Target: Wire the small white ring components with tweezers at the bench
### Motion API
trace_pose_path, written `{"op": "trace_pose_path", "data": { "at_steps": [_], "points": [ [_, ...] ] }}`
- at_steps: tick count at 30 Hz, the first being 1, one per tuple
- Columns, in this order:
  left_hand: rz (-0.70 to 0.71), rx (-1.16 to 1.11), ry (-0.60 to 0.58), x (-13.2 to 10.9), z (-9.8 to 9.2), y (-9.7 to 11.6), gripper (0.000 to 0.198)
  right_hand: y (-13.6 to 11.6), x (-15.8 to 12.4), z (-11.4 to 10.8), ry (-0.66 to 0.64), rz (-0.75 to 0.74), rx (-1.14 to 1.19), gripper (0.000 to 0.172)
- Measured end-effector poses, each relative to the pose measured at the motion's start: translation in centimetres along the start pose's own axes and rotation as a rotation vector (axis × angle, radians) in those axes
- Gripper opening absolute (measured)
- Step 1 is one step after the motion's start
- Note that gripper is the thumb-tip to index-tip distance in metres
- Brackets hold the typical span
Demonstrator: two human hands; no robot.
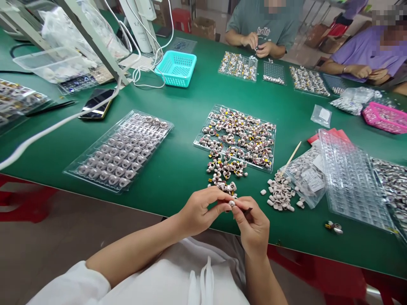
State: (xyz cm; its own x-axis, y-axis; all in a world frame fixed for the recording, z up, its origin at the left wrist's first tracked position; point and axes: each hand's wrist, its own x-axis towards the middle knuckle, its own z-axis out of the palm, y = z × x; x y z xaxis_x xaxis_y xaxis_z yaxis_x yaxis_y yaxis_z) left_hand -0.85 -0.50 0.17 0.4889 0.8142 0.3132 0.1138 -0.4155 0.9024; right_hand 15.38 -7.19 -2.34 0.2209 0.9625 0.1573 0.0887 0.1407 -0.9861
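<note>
Close to the table's front edge, my left hand (203,208) is closed, thumb and fingers pinching a small pale earbud part (232,203). My right hand (253,224) is closed too. Its thumb and fingertips meet the same part, and a thin dark tool (248,211) sticks out of its grip; most of that tool is hidden. Just beyond my hands lies a loose heap of earbud parts (226,169) with yellow and dark bits. The heap runs up to a clear tray (274,163) filled with similar parts. Plain pale shells (281,192) are piled to the right of my right hand.
A clear tray (71,171) of pale parts in rows lies left. A turquoise basket (176,80), phone (97,103) and white cable (63,134) are farther back. Right are bagged shells (307,176), a moulded tray (349,182) and a pink basket (386,118). Two people work opposite.
</note>
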Motion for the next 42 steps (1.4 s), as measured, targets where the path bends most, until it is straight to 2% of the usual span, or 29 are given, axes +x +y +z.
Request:
{"op": "trace_pose_path", "data": {
  "at_steps": [7,12,32,38,42],
  "points": [
    [0.117,0.030,0.073,0.0,0.6,-0.3,0.013,0.6,-0.2,0.4,0.067,-0.058,0.001,0.011],
    [0.120,0.010,0.074,0.0,0.7,-0.2,0.013,0.6,-0.2,0.6,0.076,-0.068,-0.017,0.007],
    [0.099,-0.015,0.108,0.0,0.7,-0.4,0.017,0.2,-0.1,0.7,0.056,-0.105,-0.066,0.015],
    [-0.022,-0.152,0.078,-0.1,0.4,-0.3,0.014,-0.4,0.2,0.4,-0.010,-0.206,-0.140,0.019],
    [-0.258,-0.333,0.001,0.4,-0.2,-0.2,0.008,-0.9,0.4,-0.3,-0.109,-0.234,-0.206,0.021]
  ]
}}
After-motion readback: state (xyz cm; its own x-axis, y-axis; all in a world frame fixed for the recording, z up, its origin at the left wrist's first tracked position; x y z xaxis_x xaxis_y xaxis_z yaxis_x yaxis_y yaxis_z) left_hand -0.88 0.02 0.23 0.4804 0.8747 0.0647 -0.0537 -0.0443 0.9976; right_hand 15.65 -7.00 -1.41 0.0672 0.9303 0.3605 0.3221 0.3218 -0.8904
